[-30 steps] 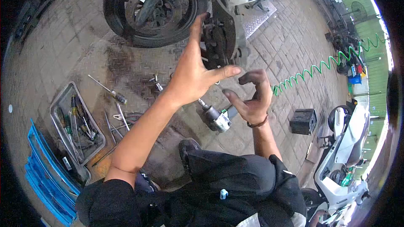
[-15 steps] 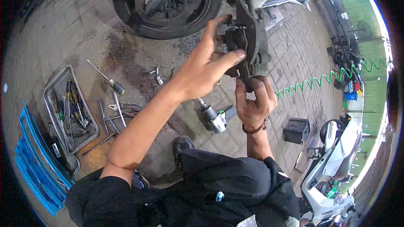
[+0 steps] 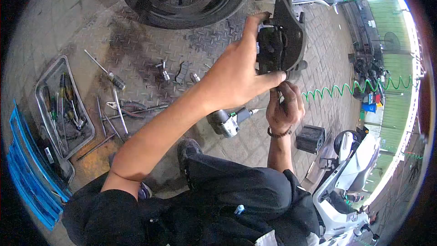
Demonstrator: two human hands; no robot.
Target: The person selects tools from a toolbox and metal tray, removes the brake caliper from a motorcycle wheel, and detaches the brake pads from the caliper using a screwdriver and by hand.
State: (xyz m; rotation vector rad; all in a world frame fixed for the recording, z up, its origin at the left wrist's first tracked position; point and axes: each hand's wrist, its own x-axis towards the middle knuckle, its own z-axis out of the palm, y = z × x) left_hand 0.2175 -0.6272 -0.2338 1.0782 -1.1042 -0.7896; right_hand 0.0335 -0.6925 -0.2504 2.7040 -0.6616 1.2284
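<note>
My left hand (image 3: 236, 77) is wrapped round a dark brake caliper (image 3: 273, 48), its thumb on the lower edge and its fingers on the far side. The caliper sits beside a flat dark bracket (image 3: 293, 36) near the wheel. My right hand (image 3: 286, 107) is pinched at the bottom end of the caliper; what its fingertips hold is hidden. Below the left wrist an impact wrench (image 3: 225, 124) lies on the floor. A brake pad (image 3: 183, 72) and a socket (image 3: 195, 77) lie on the metal plate.
At the left are a tool tray (image 3: 91, 127), a screwdriver (image 3: 116, 80), pliers (image 3: 119, 105) and blue slatted panels (image 3: 29, 173). The motorcycle wheel (image 3: 182, 20) stands at the top. A black box (image 3: 311, 139), a green coiled hose (image 3: 337, 92) and a white scooter (image 3: 337, 209) are at the right.
My right hand has come up from apart, its fingers closing at the caliper's lower end. The view has shifted, and both hands with the caliper now appear further right.
</note>
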